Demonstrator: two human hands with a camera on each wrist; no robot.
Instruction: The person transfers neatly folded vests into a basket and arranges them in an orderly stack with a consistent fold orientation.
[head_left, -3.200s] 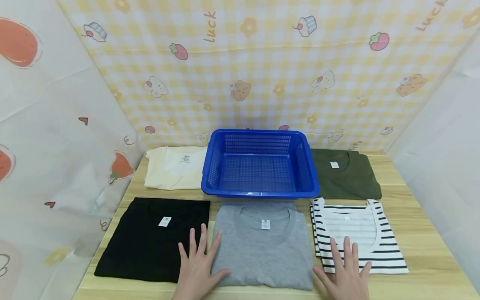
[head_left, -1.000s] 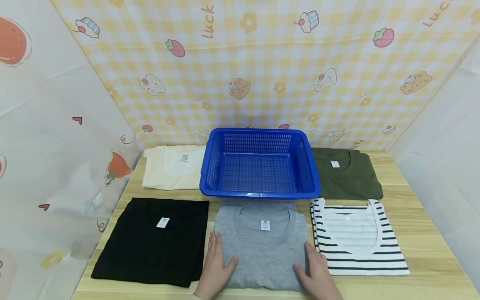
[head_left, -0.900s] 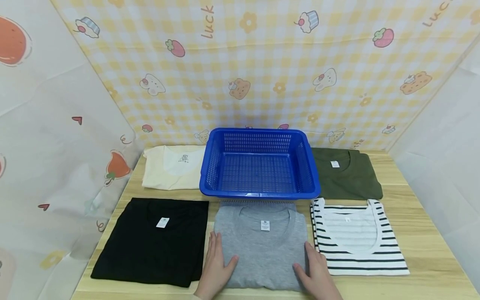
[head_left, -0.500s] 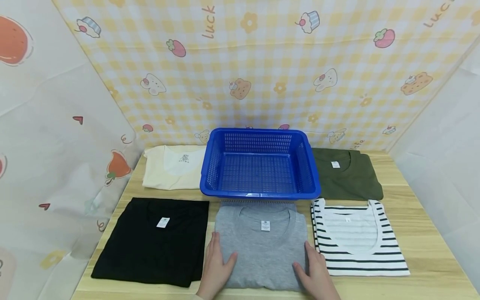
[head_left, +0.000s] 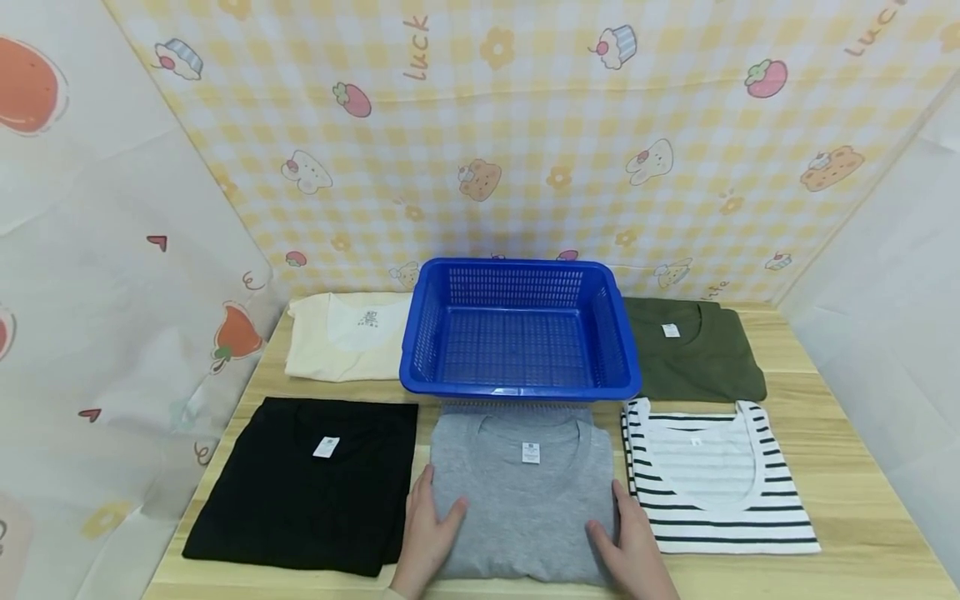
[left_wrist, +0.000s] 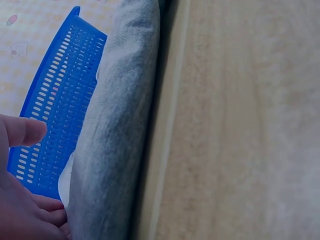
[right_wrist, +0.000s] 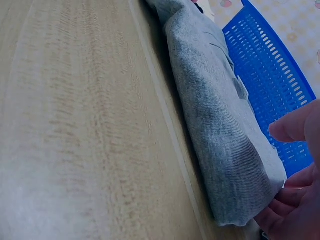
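Observation:
A folded grey T-shirt [head_left: 525, 508] with a white neck label lies at the front middle of the table. My left hand [head_left: 427, 537] is at its left edge, fingers along the side and thumb over the top. At the opposite edge, my right hand [head_left: 632, 546] lies the same way. In the left wrist view the left thumb [left_wrist: 30, 131] stands raised, apart from the fingers, which meet the shirt's side. The right wrist view has the right thumb [right_wrist: 290, 127] likewise raised, with fingertips [right_wrist: 280, 212] tucked at the shirt's lower corner.
Behind the grey shirt stands a blue plastic basket [head_left: 517, 390] with nothing in it. Folded shirts surround it: black [head_left: 300, 500] on the left, striped [head_left: 720, 525] on the right, cream [head_left: 337, 333] and dark green [head_left: 697, 358] behind. A checked cloth [head_left: 517, 125] backs the table.
Both hands have come inward from lying spread beside the black and striped shirts to the grey shirt's two sides. In the last half second the left hand has shifted slightly left.

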